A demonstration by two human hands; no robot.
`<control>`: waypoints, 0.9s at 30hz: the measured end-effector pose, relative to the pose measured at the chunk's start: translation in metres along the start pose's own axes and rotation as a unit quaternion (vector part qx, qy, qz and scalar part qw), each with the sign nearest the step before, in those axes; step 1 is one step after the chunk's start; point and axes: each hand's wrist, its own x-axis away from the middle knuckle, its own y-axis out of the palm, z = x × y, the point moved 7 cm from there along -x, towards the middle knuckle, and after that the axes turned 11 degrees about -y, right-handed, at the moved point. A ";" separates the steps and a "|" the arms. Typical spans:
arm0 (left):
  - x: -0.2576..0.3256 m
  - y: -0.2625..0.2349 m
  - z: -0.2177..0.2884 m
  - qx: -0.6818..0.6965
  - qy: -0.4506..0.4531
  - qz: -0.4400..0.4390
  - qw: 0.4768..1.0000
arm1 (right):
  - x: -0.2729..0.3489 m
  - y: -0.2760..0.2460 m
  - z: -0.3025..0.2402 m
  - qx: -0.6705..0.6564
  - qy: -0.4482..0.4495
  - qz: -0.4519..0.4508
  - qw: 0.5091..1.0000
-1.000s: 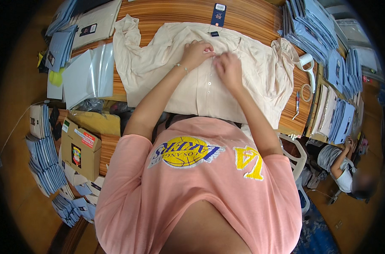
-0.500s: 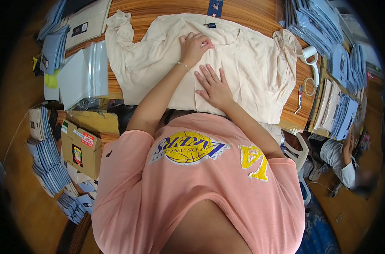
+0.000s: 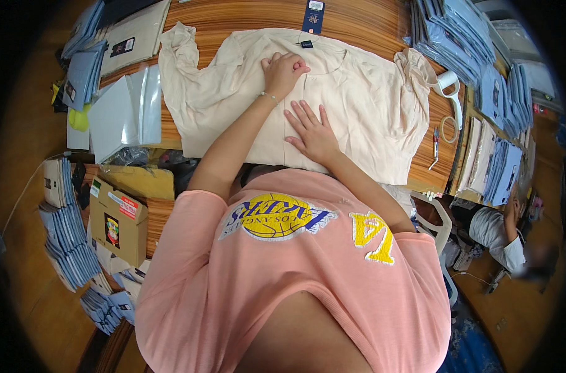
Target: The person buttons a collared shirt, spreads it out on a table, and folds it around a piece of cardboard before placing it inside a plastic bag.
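A cream long-sleeved blouse (image 3: 370, 99) lies spread on the wooden table before me, its neckline at the far side and its sleeves bunched at both sides. My left hand (image 3: 285, 74) is closed, thumb and fingers pinching the cloth by the front opening just below the neckline. Lower down, my right hand (image 3: 314, 135) rests flat on the blouse front, fingers spread and holding nothing. A dark blue hang tag (image 3: 313, 17) lies beyond the collar, near the small dark neck label (image 3: 306, 45).
Clear plastic sleeves (image 3: 147, 105) lie left of the blouse. To the right are a white handheld tool (image 3: 449, 87), a tape roll (image 3: 449, 129) and a small pointed tool (image 3: 434, 149). Bagged blue garments (image 3: 454, 37) are stacked far right. A cardboard box (image 3: 118, 221) stands at left; another person (image 3: 494, 233) is at right.
The whole view has shifted slightly, so the table appears a little lower. Both hands keep nearly the same places on the blouse.
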 end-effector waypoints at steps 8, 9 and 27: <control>0.021 -0.024 -0.009 -0.041 0.067 -0.024 0.997 | -0.029 -0.069 0.083 -0.088 0.113 0.209 0.967; 0.016 -0.024 -0.007 -0.039 0.068 -0.032 0.996 | -0.040 -0.063 0.100 -0.084 0.119 0.197 0.970; -0.006 -0.009 -0.009 -0.054 0.000 -0.139 0.989 | -0.076 -0.042 0.140 -0.176 0.146 0.120 0.966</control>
